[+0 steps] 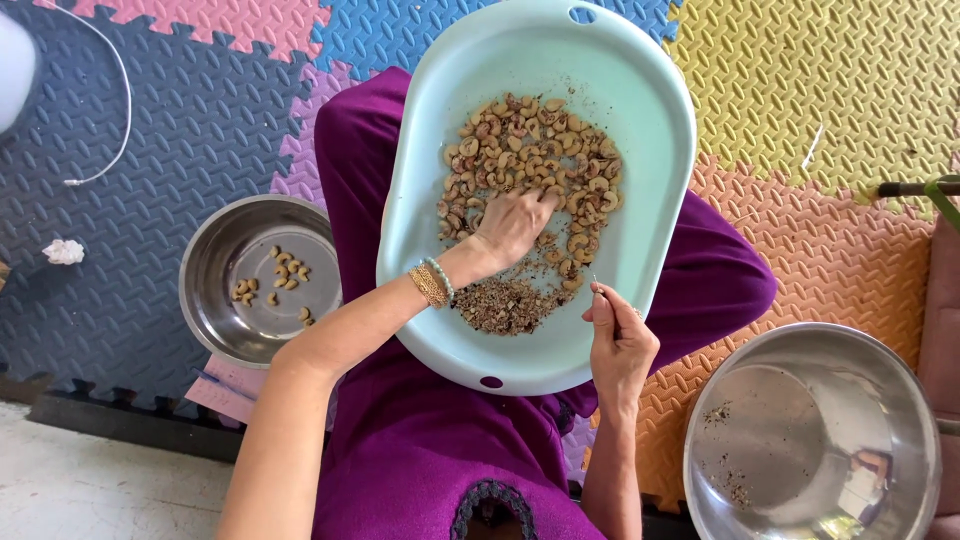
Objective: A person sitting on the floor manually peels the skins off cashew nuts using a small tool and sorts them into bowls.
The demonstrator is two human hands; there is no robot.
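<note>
A pale blue oval tray (640,130) rests on my lap over purple cloth. It holds a pile of unpeeled cashew nuts (530,150) and a heap of brown skin scraps (505,300). My left hand (512,225), with bracelets at the wrist, reaches into the nut pile, fingers curled onto the nuts. My right hand (620,335) hovers over the tray's near right rim, pinching a thin metal pick (596,284) that points up.
A steel bowl (215,290) at my left holds several peeled cashews (275,275). A larger steel bowl (810,440) at my right has only crumbs. Coloured foam mats (820,90) cover the floor. A white cord (115,90) lies at far left.
</note>
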